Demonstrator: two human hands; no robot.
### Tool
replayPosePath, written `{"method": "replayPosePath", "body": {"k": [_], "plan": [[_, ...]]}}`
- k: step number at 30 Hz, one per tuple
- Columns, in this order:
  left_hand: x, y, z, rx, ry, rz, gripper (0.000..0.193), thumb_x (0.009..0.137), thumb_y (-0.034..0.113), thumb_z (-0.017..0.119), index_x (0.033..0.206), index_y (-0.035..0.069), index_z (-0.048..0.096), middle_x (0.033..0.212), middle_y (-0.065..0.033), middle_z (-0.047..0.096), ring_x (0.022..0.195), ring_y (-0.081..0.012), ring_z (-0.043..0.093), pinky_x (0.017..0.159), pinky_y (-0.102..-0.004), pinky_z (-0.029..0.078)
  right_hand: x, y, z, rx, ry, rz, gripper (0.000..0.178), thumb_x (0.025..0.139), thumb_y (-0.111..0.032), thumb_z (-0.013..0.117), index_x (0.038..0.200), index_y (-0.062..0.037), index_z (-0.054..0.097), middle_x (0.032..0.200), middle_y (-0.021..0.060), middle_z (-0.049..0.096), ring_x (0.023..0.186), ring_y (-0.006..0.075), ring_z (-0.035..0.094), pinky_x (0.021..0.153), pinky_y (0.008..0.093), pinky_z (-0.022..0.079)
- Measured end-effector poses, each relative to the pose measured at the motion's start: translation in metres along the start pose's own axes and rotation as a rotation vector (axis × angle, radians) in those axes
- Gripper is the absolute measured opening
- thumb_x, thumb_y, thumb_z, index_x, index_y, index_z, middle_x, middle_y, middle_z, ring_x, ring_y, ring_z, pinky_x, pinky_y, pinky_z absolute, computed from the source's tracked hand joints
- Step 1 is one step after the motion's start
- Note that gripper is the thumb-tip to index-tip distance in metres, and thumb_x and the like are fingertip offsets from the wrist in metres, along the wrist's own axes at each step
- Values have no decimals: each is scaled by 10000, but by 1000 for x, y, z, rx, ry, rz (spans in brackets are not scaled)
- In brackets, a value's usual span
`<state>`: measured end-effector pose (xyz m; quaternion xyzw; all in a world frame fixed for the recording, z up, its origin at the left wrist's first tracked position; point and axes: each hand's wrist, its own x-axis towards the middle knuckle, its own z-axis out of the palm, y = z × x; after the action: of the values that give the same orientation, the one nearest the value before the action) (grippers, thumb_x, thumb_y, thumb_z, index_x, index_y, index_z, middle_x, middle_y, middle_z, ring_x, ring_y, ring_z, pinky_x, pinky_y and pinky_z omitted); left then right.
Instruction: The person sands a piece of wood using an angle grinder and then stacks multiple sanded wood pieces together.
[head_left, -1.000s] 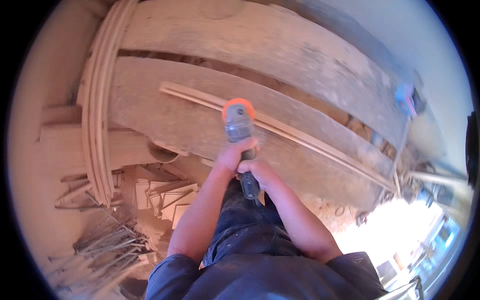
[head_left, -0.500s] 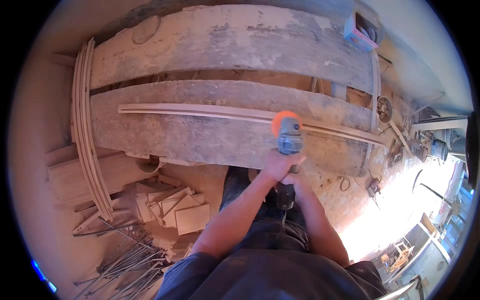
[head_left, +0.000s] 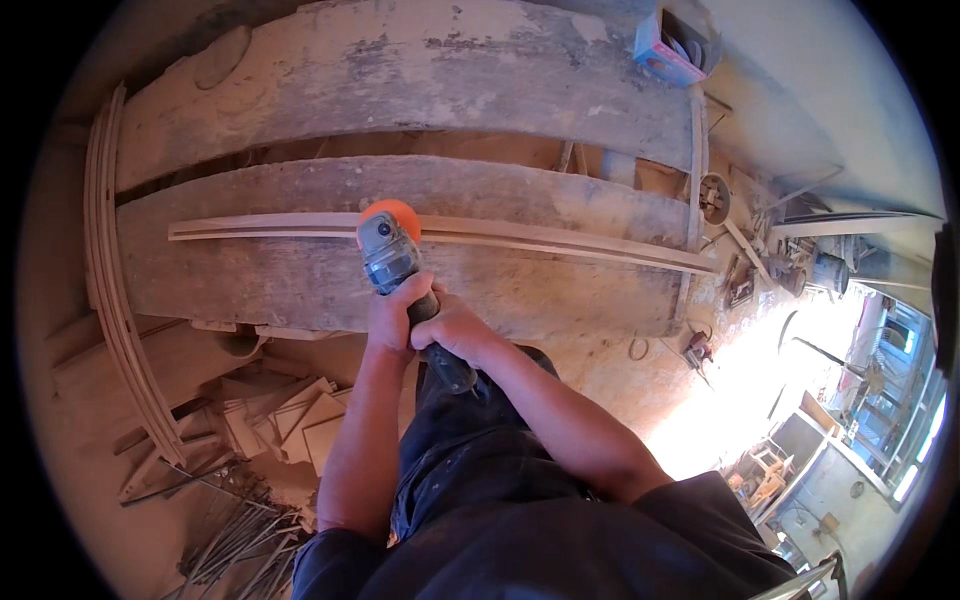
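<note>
Grinder (head_left: pixel 390 260) with orange disc (head_left: pixel 404 217) is held over the plank tabletop (head_left: pixel 260 285), disc at the pale wood strips (head_left: pixel 570 243) lying along it; can't tell if they touch. Left grip (head_left: pixel 395 313) is wrapped round the body just behind the head, right grip (head_left: pixel 455 331) round the handle further back. Pink-and-blue box (head_left: pixel 668 58) sits at the tabletop's far right corner.

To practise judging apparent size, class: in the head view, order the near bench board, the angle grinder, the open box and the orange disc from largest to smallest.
1. Near bench board
2. Angle grinder, partly covered
3. Open box
4. Orange disc
</note>
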<state>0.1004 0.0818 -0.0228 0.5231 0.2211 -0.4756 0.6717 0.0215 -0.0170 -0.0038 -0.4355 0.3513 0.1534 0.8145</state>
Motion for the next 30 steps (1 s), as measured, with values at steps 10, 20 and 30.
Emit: {"method": "replayPosePath", "body": {"k": [10,20,30], "plan": [[-12,-72,87,162,-6,0,249,808,157,748,995,16,661,898,-117,713,762,-209,688,724,-356,564,-61,12,-104,-11,-5,108,569,608,-52,745,1145,23,572,895,74,647,831,187,653,759,327,546],[-26,-161,218,186,-17,-10,224,793,159,764,932,-3,696,853,-111,710,731,-200,682,705,-350,558,-138,19,-235,20,91,20,487,627,-33,730,1084,50,586,846,125,681,761,216,699,674,338,572],[-28,-240,300,274,-81,-34,256,801,176,766,970,2,685,887,-124,720,744,-218,689,721,-372,569,-202,29,-332,36,137,-10,505,620,-58,745,1089,22,575,851,104,681,755,205,688,692,339,571]]}}
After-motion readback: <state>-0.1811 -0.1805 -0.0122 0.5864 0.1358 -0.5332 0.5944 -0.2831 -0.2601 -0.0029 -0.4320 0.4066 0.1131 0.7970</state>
